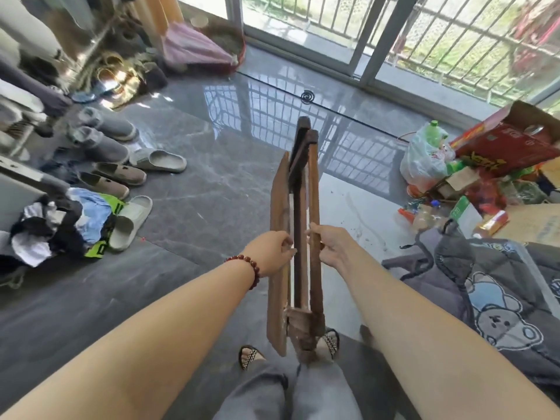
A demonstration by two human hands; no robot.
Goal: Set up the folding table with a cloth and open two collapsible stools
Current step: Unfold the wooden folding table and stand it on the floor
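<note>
A folded brown wooden table (303, 189) stands on edge on the grey floor in front of me, its near end by my feet. My left hand (274, 253), with a red bead bracelet at the wrist, grips the left board of the table about halfway along. My right hand (328, 242) grips the right wooden rail at the same height. The two sides stand slightly apart, with a narrow gap between them. I see no stools and no tablecloth that I can tell as such.
Shoes and slippers (157, 160) line the floor at left beside a heap of clothes (63, 225). Bags, bottles and a red carton (509, 144) clutter the right. A grey bear-print blanket (497, 301) lies at right. Sliding glass doors (378, 40) stand ahead.
</note>
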